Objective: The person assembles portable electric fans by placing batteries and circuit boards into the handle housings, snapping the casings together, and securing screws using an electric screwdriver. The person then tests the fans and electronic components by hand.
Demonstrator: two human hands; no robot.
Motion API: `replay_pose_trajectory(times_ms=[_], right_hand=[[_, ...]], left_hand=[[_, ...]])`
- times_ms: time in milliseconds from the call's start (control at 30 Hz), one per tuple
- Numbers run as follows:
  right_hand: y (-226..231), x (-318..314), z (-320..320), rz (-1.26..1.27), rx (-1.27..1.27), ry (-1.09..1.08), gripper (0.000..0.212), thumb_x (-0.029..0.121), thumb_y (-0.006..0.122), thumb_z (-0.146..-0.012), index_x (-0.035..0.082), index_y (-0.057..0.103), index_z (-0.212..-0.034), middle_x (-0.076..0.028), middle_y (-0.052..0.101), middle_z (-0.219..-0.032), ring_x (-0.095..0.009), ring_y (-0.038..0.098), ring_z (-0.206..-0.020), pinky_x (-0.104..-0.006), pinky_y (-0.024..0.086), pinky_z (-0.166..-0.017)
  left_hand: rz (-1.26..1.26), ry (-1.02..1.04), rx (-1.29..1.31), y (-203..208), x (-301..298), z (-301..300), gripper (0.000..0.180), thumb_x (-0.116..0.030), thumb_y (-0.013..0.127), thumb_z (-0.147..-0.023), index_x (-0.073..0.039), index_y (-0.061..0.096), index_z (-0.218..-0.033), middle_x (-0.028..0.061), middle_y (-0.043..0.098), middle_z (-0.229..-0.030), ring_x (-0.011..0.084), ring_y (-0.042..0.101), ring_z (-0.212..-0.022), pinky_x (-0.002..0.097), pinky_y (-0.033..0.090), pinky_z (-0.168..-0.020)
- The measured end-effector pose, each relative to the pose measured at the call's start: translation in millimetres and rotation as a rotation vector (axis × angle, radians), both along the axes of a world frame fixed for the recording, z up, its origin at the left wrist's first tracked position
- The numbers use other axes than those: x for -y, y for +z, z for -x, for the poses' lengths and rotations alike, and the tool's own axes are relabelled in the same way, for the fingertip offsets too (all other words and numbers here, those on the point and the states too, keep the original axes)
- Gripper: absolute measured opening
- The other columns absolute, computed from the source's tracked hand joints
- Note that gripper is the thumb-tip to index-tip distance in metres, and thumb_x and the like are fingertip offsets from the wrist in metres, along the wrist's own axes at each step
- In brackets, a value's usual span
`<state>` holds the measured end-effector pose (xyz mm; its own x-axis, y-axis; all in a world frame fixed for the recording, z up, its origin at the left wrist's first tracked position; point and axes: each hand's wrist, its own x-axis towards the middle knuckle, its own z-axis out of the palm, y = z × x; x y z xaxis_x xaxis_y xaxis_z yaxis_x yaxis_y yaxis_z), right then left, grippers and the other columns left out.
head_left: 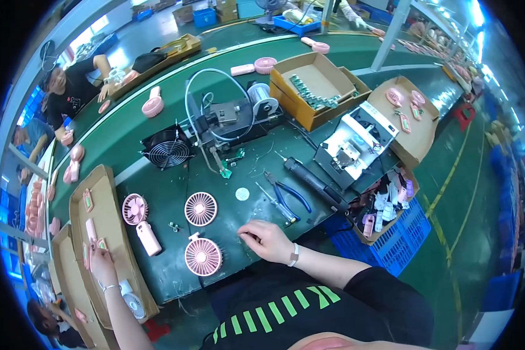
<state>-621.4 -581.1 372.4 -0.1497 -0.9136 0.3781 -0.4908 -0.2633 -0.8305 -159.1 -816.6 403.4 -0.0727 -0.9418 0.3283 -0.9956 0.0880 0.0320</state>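
My left hand (103, 269) reaches into a long cardboard tray (112, 201) at the left, its fingers closed on a pink fan handle part (101, 244) with a green circuit board. Beside it in the tray lie similar pink parts and a white fan (134, 304). Over the table's near edge, my right hand (266, 240) has its fingers curled together, with nothing visible in them. Between the hands lie a pink handheld fan (135, 209) with its blades exposed, a round pink grille (201, 209) and a pink fan head (203, 256). A small metal part (174, 226) sits among them.
Right of centre lie blue-handled pliers (291, 195), a screwdriver (280, 204) and a black electric screwdriver (315, 184). Behind stand a black cooling fan (168, 149), a soldering machine (221, 114), a white machine (356, 146) and a cardboard box (291, 96). A green conveyor (184, 79) carries pink fans.
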Motion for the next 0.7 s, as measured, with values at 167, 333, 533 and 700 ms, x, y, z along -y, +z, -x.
replay_pose_trajectory(times_ms=[167, 333, 533, 700], right_hand=[[11, -4, 2, -0.066, 0.116, -0.006, 0.009, 0.006, 0.061, -0.089, 0.002, 0.064, -0.096, -0.01, 0.063, -0.084, -0.022, 0.062, -0.07, -0.0321, 0.049, -0.061], [56, -6, -1, 0.123, 0.167, -0.064, 0.013, 0.0, 0.063, -0.088, 0.0, 0.066, -0.1, -0.01, 0.066, -0.096, -0.015, 0.062, -0.072, -0.0261, 0.049, -0.064], [102, -13, -10, 0.263, 0.001, 0.123, 0.029, 0.006, 0.061, -0.089, 0.001, 0.058, -0.118, -0.015, 0.06, -0.119, -0.032, 0.059, -0.104, -0.0383, 0.047, -0.09], [84, -29, -7, -0.431, 0.752, 0.442, 0.028, 0.009, 0.055, -0.097, -0.001, 0.054, -0.122, -0.008, 0.062, -0.108, -0.011, 0.06, -0.092, -0.0276, 0.049, -0.082]], left_hand=[[0.302, 0.077, -0.296, 51, -37, 57, 0.008, -0.008, 0.058, -0.093, -0.002, 0.06, -0.098, 0.0075, 0.059, -0.09, 0.0223, 0.062, -0.082, 0.0381, 0.049, -0.071], [0.237, -0.388, -0.72, 83, -124, 163, 0.007, 0.002, 0.06, -0.088, 0.0, 0.059, -0.095, 0.005, 0.057, -0.087, 0.0156, 0.055, -0.077, 0.0293, 0.046, -0.069], [-0.183, -0.759, -0.942, 83, -185, 261, 0.018, 0.003, 0.072, -0.07, -0.003, 0.062, -0.084, 0.0095, 0.058, -0.086, 0.0203, 0.057, -0.076, 0.0285, 0.045, -0.067], [-0.349, -0.808, -1.04, 64, -202, 280, 0.017, 0.001, 0.073, -0.074, -0.004, 0.069, -0.089, 0.0081, 0.051, -0.106, 0.0166, 0.054, -0.089, 0.03, 0.045, -0.082]])
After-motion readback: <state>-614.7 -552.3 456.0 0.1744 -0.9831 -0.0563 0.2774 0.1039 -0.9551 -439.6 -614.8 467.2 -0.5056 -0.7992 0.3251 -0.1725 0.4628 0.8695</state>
